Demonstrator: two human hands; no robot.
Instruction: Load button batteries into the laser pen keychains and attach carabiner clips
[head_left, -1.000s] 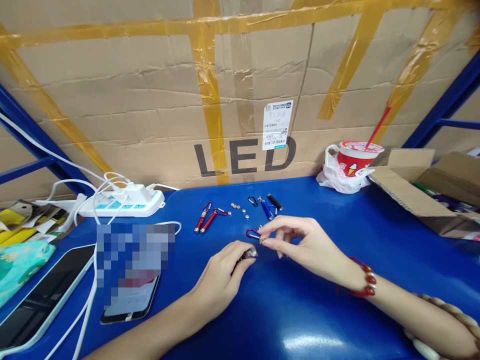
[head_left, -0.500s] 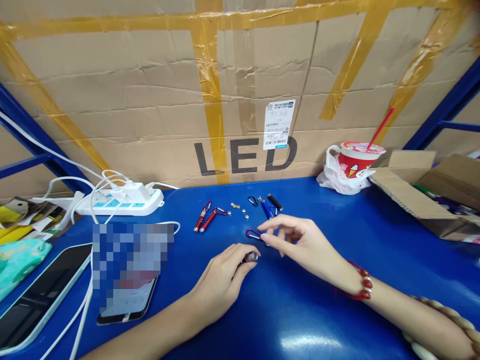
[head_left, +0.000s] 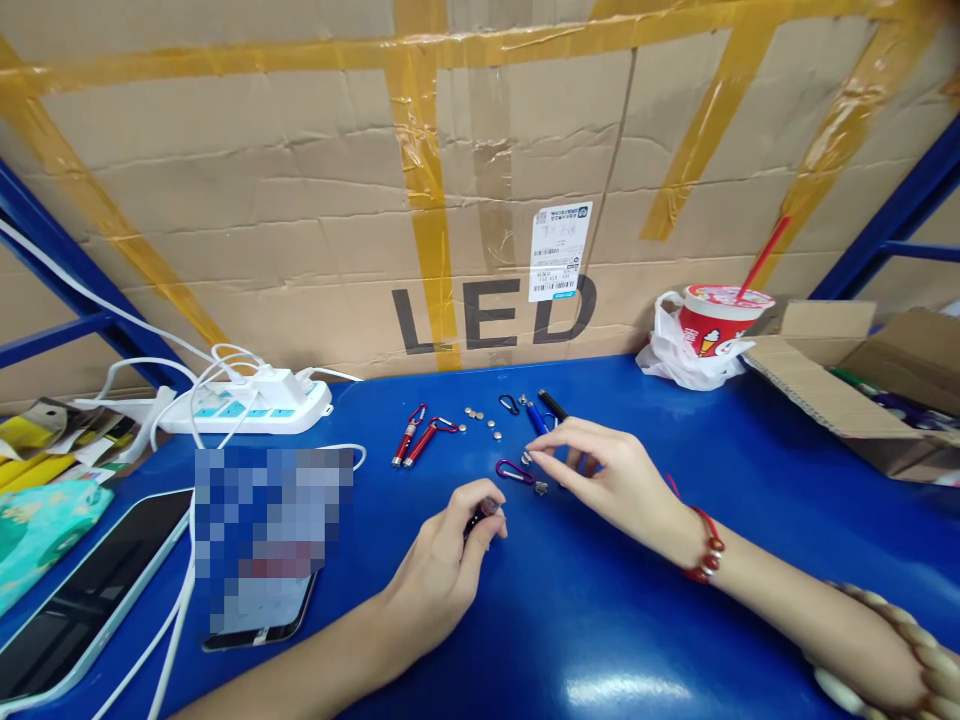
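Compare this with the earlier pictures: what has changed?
The right hand has moved slightly forward, apparently releasing a small silver piece beside the purple carabiner. The left hand shifted left, still gripping a dark cylinder. The red tubes stayed put.

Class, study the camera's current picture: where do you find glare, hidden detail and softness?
Head view: bright glare on the blue tabletop near the bottom edge; glints on the yellow tape; square pixelation covering much of the phone; the small tube in the left hand looks soft, its end detail unclear.
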